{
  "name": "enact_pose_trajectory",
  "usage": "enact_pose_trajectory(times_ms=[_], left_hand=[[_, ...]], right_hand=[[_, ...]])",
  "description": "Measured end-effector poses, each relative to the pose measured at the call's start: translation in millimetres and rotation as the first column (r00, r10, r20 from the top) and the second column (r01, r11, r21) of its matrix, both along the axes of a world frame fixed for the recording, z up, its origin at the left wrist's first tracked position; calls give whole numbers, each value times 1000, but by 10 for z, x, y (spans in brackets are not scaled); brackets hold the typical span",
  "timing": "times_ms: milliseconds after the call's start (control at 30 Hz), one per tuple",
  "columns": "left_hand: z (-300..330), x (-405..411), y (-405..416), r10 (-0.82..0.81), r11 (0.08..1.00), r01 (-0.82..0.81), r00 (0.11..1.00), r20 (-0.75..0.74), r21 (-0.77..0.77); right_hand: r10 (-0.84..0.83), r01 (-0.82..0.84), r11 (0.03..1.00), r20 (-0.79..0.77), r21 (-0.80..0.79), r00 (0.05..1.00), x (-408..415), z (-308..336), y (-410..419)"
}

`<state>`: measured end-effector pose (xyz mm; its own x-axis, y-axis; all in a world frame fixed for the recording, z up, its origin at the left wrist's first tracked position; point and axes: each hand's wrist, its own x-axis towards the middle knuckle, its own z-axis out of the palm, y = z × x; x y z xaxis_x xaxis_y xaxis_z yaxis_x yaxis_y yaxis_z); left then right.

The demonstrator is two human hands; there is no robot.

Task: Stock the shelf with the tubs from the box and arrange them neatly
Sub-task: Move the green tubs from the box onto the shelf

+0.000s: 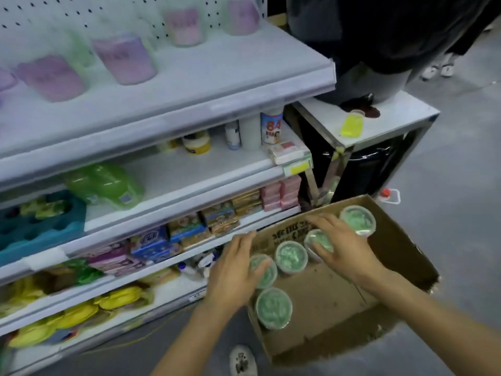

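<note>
Both hands are down in the cardboard box [325, 302] on the floor: left hand [235, 270] spread over one green tub [267, 272], right hand [340, 241] fingers curled on another tub [315, 240]. Three tubs sit loose. Crowded shelves [168, 115] stand left.

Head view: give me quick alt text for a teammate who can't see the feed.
Both hands reach into an open cardboard box on the floor: the left hand lies over one green tub, the right hand over another. Three more green tubs show in the box, beside a stocked white shelf unit.
</note>
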<state>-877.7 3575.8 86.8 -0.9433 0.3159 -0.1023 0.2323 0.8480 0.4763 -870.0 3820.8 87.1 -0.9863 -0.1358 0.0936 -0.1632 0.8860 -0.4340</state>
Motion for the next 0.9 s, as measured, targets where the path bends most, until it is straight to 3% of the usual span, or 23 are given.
enact_pose_trajectory(times_ms=[200, 367, 533, 633, 700, 800, 900], left_hand=[[-1035, -102, 367, 29, 1000, -27, 944, 328, -12], [-1793, -594, 428, 235, 972, -197, 855, 463, -129], [-2438, -886, 469, 322, 937, -191, 794, 516, -291], [-2689, -981, 489, 371, 905, -169, 764, 528, -391], [-2785, -1033, 479, 414, 883, -194, 751, 515, -427], [-2819, -1057, 462, 429, 868, -199, 760, 487, -455], [-2798, -1044, 449, 382, 894, -186, 793, 475, -409]], right_hand=[[-74, 113, 991, 391, -76, 917, 186, -1139, 227], [-166, 348, 920, 626, -180, 762, -7, -1977, 173], [-338, 657, 731, 738, -186, 585, -369, -2612, 46], [-288, 885, 393, 881, -248, 375, -538, -2851, -32], [-248, 933, 248, 913, -262, 323, -630, -2978, -64], [-297, 951, 198, 911, -235, 287, -728, -3068, -82], [-369, 952, 216, 884, -218, 286, -774, -3021, -61]])
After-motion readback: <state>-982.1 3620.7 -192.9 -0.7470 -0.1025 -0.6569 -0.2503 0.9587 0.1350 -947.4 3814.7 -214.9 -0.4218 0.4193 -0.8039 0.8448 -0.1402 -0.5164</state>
